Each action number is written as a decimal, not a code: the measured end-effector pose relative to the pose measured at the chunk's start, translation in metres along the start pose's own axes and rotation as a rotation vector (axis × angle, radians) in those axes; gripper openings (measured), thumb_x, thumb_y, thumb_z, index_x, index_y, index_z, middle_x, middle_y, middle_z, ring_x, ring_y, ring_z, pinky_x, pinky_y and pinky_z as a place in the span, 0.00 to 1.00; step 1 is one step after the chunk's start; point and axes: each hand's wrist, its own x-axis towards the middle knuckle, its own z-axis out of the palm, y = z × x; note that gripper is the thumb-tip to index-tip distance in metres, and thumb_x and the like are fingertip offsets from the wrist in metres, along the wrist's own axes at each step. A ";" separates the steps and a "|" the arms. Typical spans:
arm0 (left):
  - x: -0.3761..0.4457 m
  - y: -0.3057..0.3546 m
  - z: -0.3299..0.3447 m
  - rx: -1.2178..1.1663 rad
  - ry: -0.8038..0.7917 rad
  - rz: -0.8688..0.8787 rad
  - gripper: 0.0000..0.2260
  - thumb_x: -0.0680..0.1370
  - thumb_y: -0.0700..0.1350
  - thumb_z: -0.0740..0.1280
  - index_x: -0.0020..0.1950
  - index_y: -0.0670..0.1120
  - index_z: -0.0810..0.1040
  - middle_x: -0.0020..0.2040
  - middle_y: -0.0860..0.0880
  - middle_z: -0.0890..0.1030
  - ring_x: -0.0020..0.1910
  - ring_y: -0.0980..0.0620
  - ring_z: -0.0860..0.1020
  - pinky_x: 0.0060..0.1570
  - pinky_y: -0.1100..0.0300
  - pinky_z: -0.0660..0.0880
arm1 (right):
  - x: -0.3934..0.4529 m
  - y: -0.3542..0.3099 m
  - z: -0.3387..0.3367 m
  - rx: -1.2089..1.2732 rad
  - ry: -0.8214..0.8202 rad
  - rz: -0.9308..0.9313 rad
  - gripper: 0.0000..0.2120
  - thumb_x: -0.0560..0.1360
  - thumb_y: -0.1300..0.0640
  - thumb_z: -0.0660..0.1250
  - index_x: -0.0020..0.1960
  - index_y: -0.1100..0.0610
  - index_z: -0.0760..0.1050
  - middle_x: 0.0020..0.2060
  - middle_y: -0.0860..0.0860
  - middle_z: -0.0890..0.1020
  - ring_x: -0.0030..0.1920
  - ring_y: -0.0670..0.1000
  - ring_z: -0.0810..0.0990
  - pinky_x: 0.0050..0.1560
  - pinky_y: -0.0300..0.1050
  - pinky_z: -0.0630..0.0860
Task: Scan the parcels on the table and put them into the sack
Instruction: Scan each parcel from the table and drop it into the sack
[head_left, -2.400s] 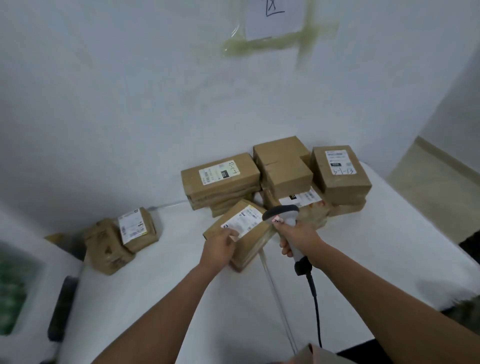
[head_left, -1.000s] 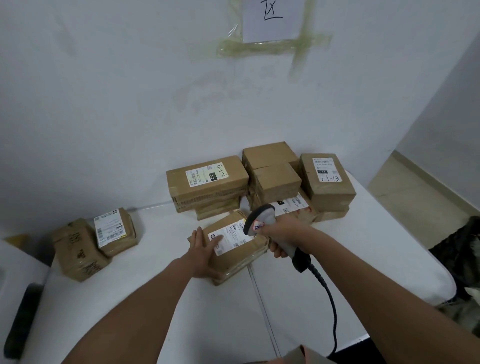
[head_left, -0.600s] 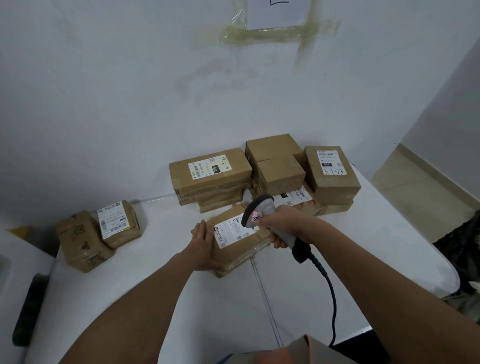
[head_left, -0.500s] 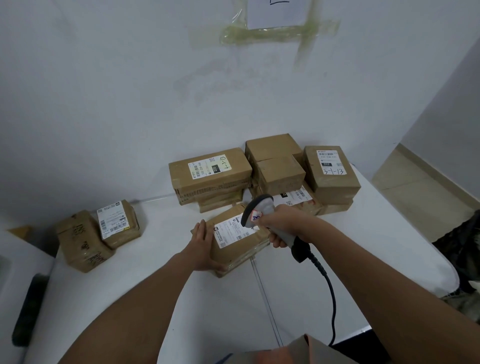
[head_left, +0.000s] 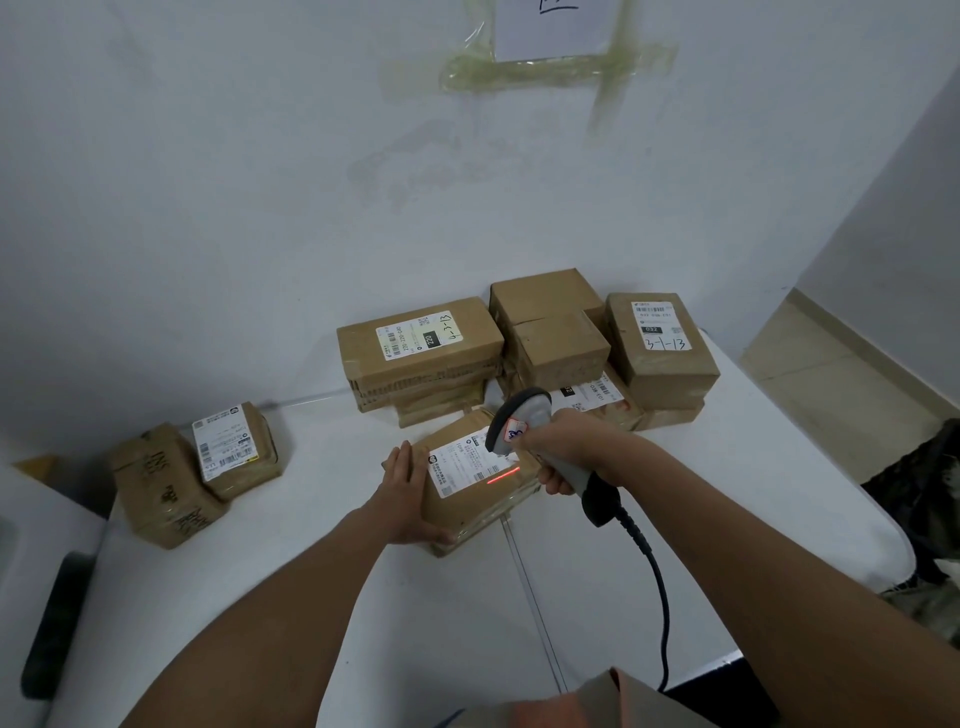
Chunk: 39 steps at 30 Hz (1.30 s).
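A brown parcel (head_left: 475, 480) lies flat on the white table (head_left: 311, 597), near the middle and just in front of the stacked parcels (head_left: 524, 348) that line the far edge against the wall. The left hand (head_left: 408, 496) rests against the parcel's left side, palm on the cardboard, fingers extended along the edge and the thumb reaching under the near corner; it steadies the box and is not closed around it. The parcel's white label (head_left: 467, 462) faces up, just to the right of that hand. The right hand (head_left: 563, 452) is wrapped firmly around the handle of a grey scanner (head_left: 519, 421), whose head hangs over the far right part of the parcel, tilted down toward the label. A red scan line (head_left: 503, 475) falls across the lower right end of the label and onto the cardboard beside it. The scanner's black cable (head_left: 657, 587) runs from the handle's base down toward the near edge of the table. Two more parcels (head_left: 195, 475) sit together at the far left corner, well apart from the hands. At the right edge, dark patterned fabric (head_left: 924, 519) shows beyond the table.
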 end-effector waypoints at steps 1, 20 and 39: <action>0.000 0.000 0.000 0.001 -0.001 -0.001 0.64 0.64 0.69 0.74 0.79 0.45 0.34 0.79 0.44 0.32 0.77 0.40 0.32 0.76 0.42 0.46 | -0.001 0.000 0.000 -0.001 0.005 -0.012 0.14 0.79 0.50 0.67 0.44 0.61 0.71 0.30 0.55 0.75 0.27 0.48 0.74 0.25 0.36 0.73; 0.000 -0.001 0.000 0.020 -0.017 -0.004 0.63 0.64 0.70 0.73 0.79 0.45 0.33 0.79 0.43 0.32 0.77 0.41 0.32 0.76 0.42 0.47 | -0.001 -0.003 0.001 -0.017 0.017 -0.098 0.13 0.79 0.50 0.66 0.47 0.61 0.72 0.30 0.55 0.76 0.27 0.49 0.75 0.28 0.38 0.74; -0.009 0.017 -0.006 0.226 -0.119 -0.051 0.59 0.65 0.70 0.73 0.78 0.58 0.32 0.77 0.38 0.33 0.75 0.30 0.36 0.73 0.36 0.59 | 0.012 0.051 -0.008 0.144 0.048 0.028 0.17 0.78 0.46 0.66 0.46 0.62 0.72 0.28 0.54 0.76 0.27 0.49 0.75 0.28 0.38 0.74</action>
